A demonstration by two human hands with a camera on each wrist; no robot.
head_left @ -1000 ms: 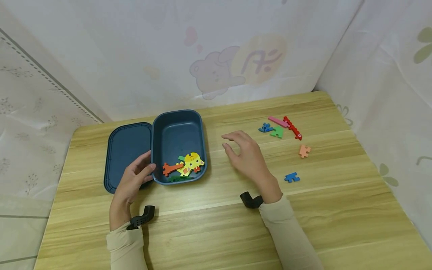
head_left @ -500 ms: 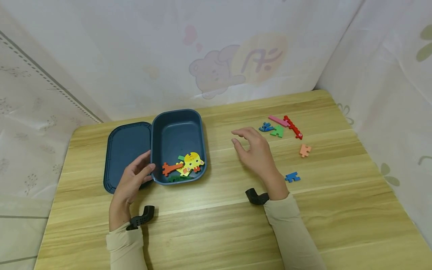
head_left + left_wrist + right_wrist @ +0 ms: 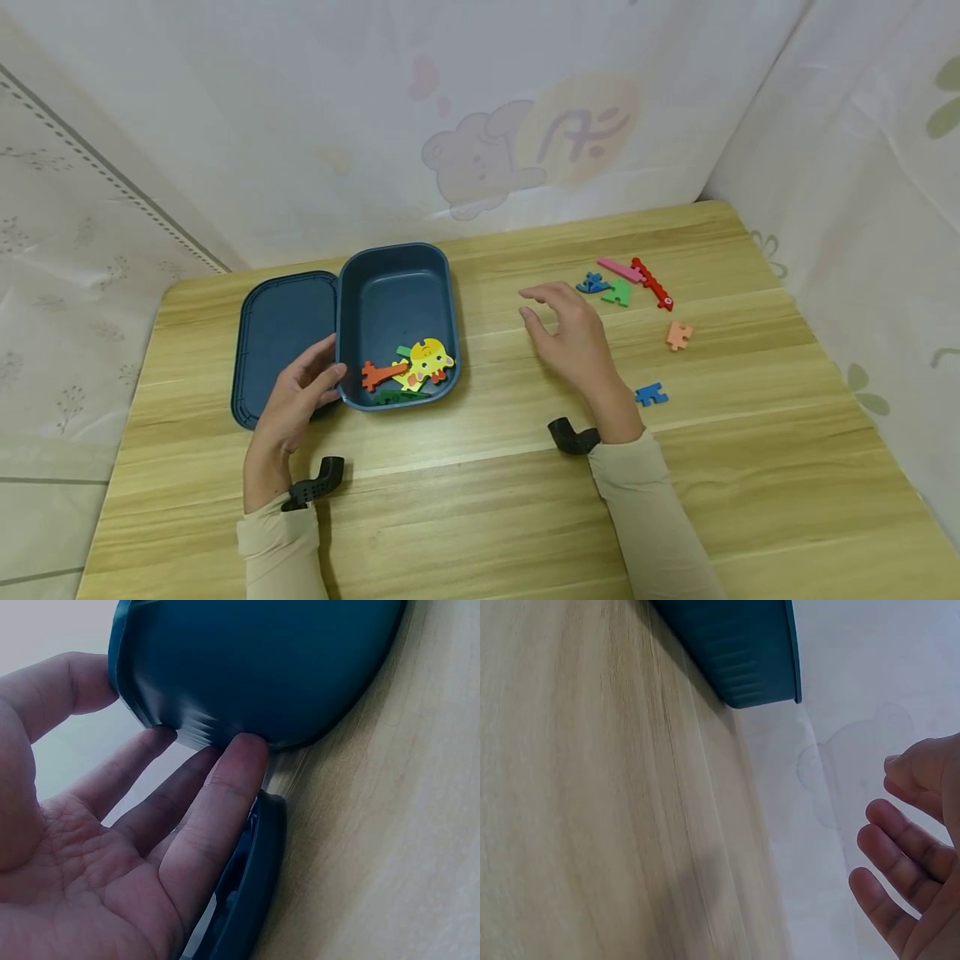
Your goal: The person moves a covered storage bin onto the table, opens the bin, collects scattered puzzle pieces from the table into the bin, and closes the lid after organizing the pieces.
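My left hand grips the left wall of a dark blue plastic box. In the left wrist view the thumb reaches over the rim, and several fingers press on the outer wall. Inside the box's near end lie a yellow animal-head puzzle piece, an orange piece and dark green piece, partly overlapping. My right hand hovers over the table, right of the box, holding nothing; its fingers are loosely bent, thumb apart. Closest to it is a blue puzzle piece.
Beside the box on the left lies its dark blue lid. At the table's right are pink, red, green, peach and another blue piece. Patterned curtains border the table.
My right hand has moved right, away from the box and toward the loose pieces, slowing lately. The left hand, the box and the puzzle pieces have stayed put.
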